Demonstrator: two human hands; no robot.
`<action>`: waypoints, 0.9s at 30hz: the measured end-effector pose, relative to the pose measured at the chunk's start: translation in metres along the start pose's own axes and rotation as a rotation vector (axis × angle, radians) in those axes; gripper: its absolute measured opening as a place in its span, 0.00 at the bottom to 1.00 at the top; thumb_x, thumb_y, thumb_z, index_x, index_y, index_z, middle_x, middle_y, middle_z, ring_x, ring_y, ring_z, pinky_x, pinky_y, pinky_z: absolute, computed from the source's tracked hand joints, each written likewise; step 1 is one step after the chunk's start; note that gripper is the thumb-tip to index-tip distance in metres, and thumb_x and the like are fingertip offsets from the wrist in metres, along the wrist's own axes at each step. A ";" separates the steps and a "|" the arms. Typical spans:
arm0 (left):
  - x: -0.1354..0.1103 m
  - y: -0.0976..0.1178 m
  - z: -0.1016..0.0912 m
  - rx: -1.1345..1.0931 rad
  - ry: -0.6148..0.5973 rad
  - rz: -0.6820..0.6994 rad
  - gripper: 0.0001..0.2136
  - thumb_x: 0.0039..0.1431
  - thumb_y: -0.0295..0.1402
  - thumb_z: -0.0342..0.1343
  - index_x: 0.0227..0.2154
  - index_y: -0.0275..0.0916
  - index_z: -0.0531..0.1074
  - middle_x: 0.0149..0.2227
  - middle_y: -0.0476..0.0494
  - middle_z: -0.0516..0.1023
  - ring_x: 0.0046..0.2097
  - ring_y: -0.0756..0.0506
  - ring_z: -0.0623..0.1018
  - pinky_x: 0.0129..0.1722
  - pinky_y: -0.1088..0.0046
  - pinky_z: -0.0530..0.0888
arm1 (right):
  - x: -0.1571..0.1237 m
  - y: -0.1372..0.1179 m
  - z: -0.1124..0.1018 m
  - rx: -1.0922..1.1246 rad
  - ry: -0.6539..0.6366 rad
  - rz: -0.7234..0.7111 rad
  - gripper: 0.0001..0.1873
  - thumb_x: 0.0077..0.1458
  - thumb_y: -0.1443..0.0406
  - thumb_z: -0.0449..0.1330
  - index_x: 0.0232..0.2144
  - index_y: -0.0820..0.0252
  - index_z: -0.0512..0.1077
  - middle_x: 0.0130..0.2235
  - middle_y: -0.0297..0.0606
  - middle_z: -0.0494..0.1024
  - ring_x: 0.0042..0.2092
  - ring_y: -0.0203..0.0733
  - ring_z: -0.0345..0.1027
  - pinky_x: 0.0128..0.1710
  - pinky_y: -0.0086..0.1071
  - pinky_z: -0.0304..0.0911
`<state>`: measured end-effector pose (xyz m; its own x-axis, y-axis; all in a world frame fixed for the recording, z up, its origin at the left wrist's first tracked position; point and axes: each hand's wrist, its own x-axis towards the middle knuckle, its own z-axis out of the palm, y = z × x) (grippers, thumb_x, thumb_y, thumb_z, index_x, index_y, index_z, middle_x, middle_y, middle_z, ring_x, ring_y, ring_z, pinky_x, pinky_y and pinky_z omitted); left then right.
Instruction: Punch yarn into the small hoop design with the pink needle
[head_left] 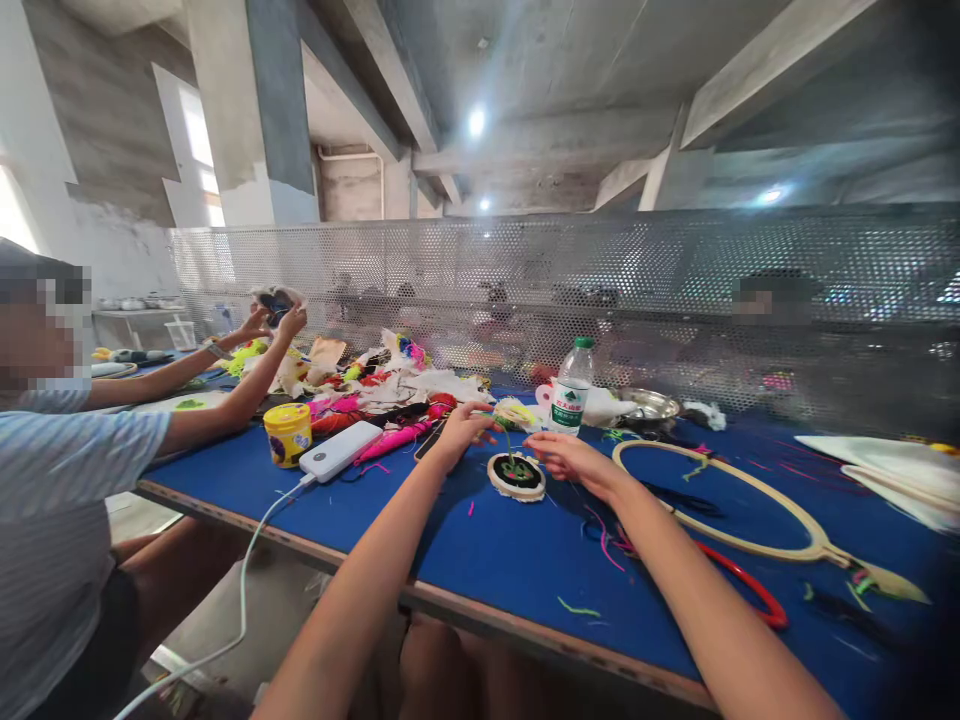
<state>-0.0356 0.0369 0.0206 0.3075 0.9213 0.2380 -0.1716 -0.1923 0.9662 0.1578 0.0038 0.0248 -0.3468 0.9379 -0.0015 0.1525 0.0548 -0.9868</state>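
Note:
A small round embroidery hoop (517, 490) lies on the blue tabletop, holding black fabric stitched with a green and pink design. From the fabric a strand of green thread (508, 441) rises to the fingertips of my left hand (466, 432), which appear closed on it. Just right of the thread, above the hoop's far edge, is my right hand (564, 460). Its fingers are bent together in a pinch; anything between them is too small to make out. Neither hand touches the hoop's rim.
A water bottle (571, 388) and metal bowl (649, 405) stand behind my right hand. To the right lies a large wooden hoop (757, 478). Yarn piles, a yellow tub (287, 436) and a white power bank (340, 451) sit left. A co-worker's hands (279, 318) hold something dark.

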 end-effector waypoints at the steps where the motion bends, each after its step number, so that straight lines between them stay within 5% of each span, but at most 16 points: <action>1: -0.002 0.001 0.001 -0.005 -0.044 -0.014 0.15 0.46 0.27 0.55 0.40 0.33 0.66 0.27 0.43 0.77 0.23 0.50 0.75 0.20 0.79 0.66 | -0.002 -0.001 0.003 0.014 -0.007 0.013 0.16 0.45 0.60 0.61 0.36 0.60 0.67 0.25 0.32 0.69 0.19 0.26 0.58 0.16 0.21 0.52; 5: -0.008 0.006 0.004 -0.024 -0.165 -0.044 0.15 0.45 0.27 0.57 0.39 0.32 0.69 0.33 0.38 0.78 0.28 0.46 0.77 0.27 0.73 0.71 | -0.010 -0.006 0.014 0.050 -0.140 0.080 0.24 0.46 0.59 0.61 0.46 0.54 0.61 0.35 0.36 0.73 0.26 0.32 0.67 0.17 0.21 0.55; 9: -0.005 0.006 0.003 -0.028 -0.066 -0.021 0.14 0.46 0.27 0.57 0.38 0.33 0.69 0.31 0.40 0.78 0.26 0.48 0.76 0.24 0.77 0.69 | -0.008 -0.004 0.013 0.065 -0.198 0.127 0.16 0.45 0.60 0.62 0.36 0.62 0.68 0.21 0.29 0.67 0.16 0.25 0.54 0.11 0.19 0.42; 12: 0.000 0.003 0.000 -0.026 0.064 -0.010 0.12 0.46 0.26 0.56 0.36 0.33 0.69 0.27 0.43 0.78 0.24 0.50 0.76 0.21 0.80 0.66 | -0.002 0.000 0.003 0.118 -0.144 0.102 0.13 0.46 0.59 0.61 0.30 0.64 0.69 0.17 0.24 0.58 0.14 0.22 0.46 0.11 0.18 0.40; 19: 0.006 0.003 -0.014 -0.031 0.411 -0.024 0.10 0.48 0.22 0.53 0.36 0.32 0.67 0.23 0.48 0.75 0.20 0.53 0.73 0.18 0.81 0.64 | 0.001 0.000 -0.028 0.343 0.024 0.026 0.08 0.46 0.64 0.60 0.28 0.64 0.66 0.18 0.24 0.57 0.14 0.20 0.45 0.10 0.16 0.41; 27: 0.006 0.013 -0.046 -0.064 0.582 -0.122 0.13 0.58 0.35 0.49 0.44 0.34 0.65 0.42 0.42 0.70 0.39 0.48 0.73 0.37 0.66 0.72 | -0.006 0.000 -0.071 0.636 0.231 -0.033 0.03 0.50 0.69 0.56 0.26 0.61 0.63 0.16 0.24 0.58 0.13 0.22 0.47 0.08 0.16 0.44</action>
<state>-0.0790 0.0560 0.0296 -0.2314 0.9728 0.0145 -0.2292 -0.0690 0.9709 0.2252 0.0226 0.0363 -0.1241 0.9923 -0.0046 -0.4537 -0.0609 -0.8891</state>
